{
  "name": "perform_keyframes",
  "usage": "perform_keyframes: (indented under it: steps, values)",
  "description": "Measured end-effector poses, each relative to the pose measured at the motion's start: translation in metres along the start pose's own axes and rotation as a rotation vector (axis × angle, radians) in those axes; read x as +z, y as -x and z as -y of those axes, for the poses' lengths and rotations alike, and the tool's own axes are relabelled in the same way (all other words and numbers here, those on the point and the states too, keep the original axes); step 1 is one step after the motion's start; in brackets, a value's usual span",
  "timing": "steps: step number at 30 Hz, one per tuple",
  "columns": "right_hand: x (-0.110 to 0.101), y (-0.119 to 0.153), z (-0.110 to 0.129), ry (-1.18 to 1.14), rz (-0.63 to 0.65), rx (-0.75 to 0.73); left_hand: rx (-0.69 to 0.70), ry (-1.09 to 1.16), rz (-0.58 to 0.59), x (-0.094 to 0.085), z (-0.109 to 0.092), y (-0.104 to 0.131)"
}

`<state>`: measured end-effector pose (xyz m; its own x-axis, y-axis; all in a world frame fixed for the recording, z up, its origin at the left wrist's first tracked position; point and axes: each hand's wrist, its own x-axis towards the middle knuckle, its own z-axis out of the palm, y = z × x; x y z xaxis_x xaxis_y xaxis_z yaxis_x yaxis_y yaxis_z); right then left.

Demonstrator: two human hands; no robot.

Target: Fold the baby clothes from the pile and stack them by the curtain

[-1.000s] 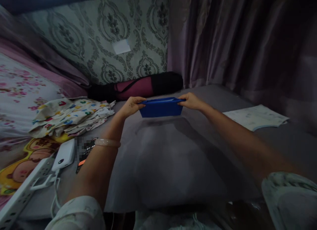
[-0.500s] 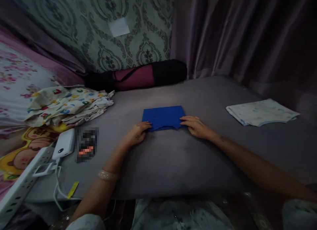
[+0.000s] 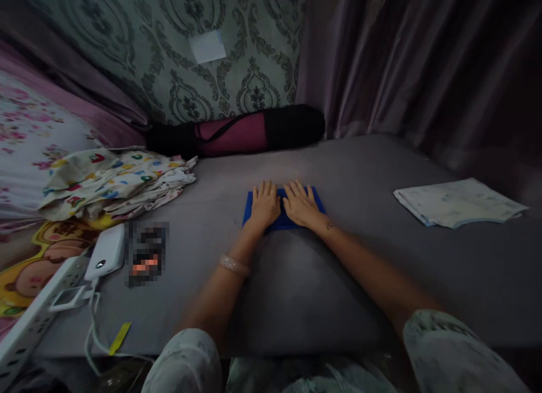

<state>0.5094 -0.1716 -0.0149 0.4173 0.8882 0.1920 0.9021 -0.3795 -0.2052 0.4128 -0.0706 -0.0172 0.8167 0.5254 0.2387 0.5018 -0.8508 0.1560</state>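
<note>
A folded piece of blue cloth lies flat on the grey bed sheet, straight in front of me. My left hand rests palm down on its left half, fingers stretched out and pointing away. On the right half lies my right hand, also flat with its fingers spread. Both hands cover most of the cloth, and only its edges and corners show. The hands sit side by side with a small gap between the thumbs.
To the right lies a folded pale garment. At left are crumpled patterned clothes, a white power bank, a power strip and cables. A long black and maroon bag lies along the wall.
Both hands have moved from the near side edges of the blue cloth inward onto its top, and their fingers have flattened out. The view has shifted slightly.
</note>
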Motion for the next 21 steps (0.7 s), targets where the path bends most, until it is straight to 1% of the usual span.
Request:
perform_keyframes:
  steps: [4,7,10,13,15,19,21]
  values:
    - [0.017,0.000,-0.001,0.053,0.046,-0.022,-0.013,-0.054,0.040,0.023,0.000,0.007]
    - [0.022,0.000,-0.003,0.061,0.071,-0.021,-0.012,-0.061,0.058,0.030,0.003,0.009]
    - [0.021,-0.002,-0.003,0.060,0.091,-0.009,-0.024,-0.059,0.079,0.030,0.003,0.008]
    - [0.018,-0.002,-0.003,0.052,0.110,-0.009,-0.028,-0.046,0.095,0.026,0.002,0.007]
    - [0.016,-0.002,-0.005,0.040,0.106,0.004,-0.040,-0.036,0.064,0.023,0.001,0.008]
    - [0.011,0.000,-0.011,0.050,0.023,0.038,-0.066,-0.034,-0.063,0.018,0.001,0.009]
    - [0.011,0.000,-0.013,0.055,0.038,0.023,-0.061,-0.026,-0.036,0.018,0.001,0.009]
